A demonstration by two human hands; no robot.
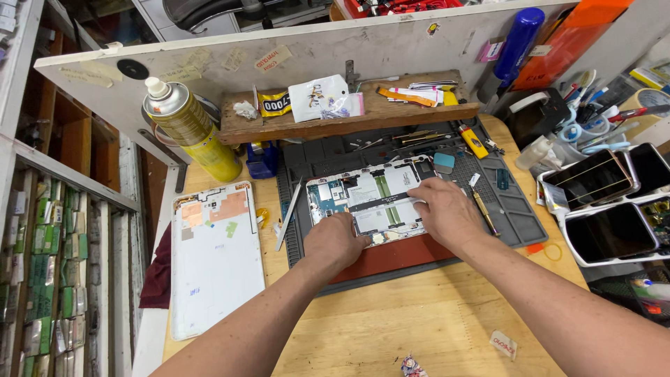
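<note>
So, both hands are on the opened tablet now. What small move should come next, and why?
Probably lift gently with the right hand while the left hand holds the opened tablet down. The right fingertips lie on the strip across its middle and the left presses its lower edge. Whether the strip is already loose, I cannot tell.
</note>
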